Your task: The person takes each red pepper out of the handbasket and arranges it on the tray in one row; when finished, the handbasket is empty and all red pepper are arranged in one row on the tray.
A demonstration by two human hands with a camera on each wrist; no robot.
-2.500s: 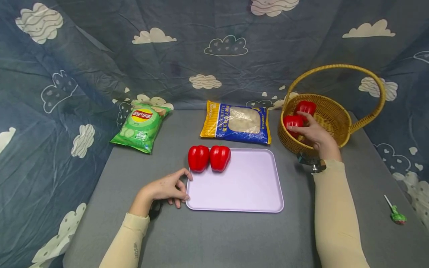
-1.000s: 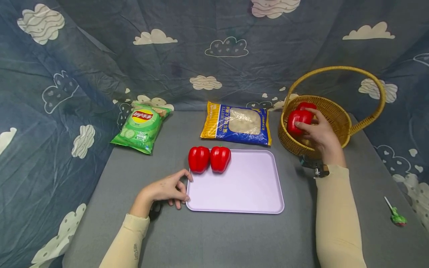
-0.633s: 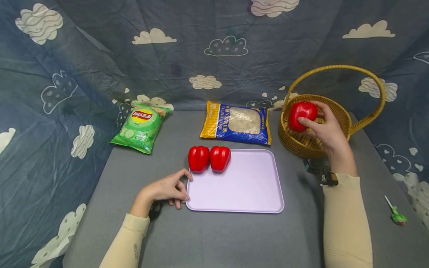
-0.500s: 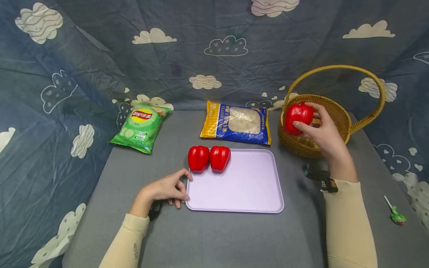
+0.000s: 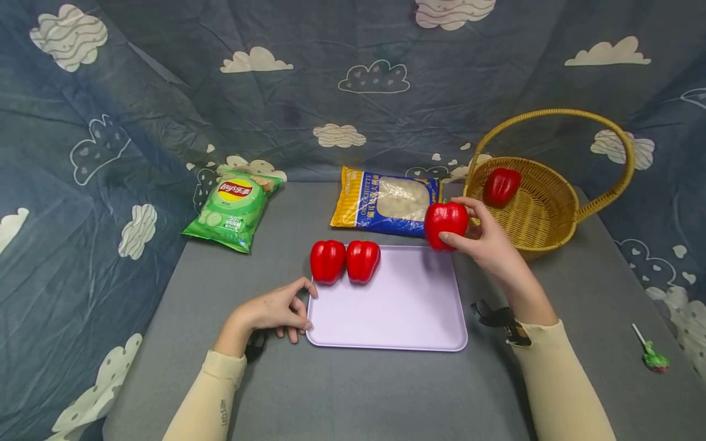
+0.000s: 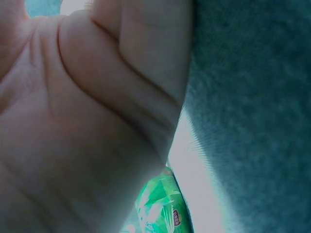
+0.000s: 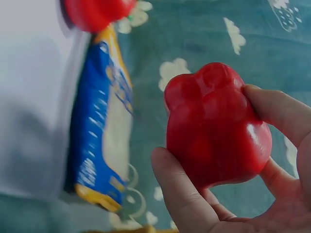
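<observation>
My right hand [image 5: 488, 242] holds a red bell pepper [image 5: 445, 222] between thumb and fingers, above the far right corner of the lavender tray [image 5: 397, 318]. The right wrist view shows the lobed underside of this bell pepper [image 7: 214, 131]. On the tray's far left corner, two more red bell peppers, one at the edge [image 5: 328, 262] and one beside it [image 5: 363, 261], sit side by side. My left hand [image 5: 276, 309] rests at the tray's left rim, thumb and forefinger spread apart along it. One red bell pepper [image 5: 502, 186] lies in the wicker basket [image 5: 551, 214].
Behind the tray lies a blue and yellow pasta bag [image 5: 394, 202]. A green chip bag [image 5: 231, 208] is at the back left. The basket's tall handle [image 5: 557, 111] arches upward. A wrapped lollipop [image 5: 653, 355] lies at the right edge of the grey table [image 5: 353, 398].
My right hand has lifted one of the two bell peppers out of the basket and carried it left, over the tray's far right corner. The left hand has stayed at the tray's rim.
</observation>
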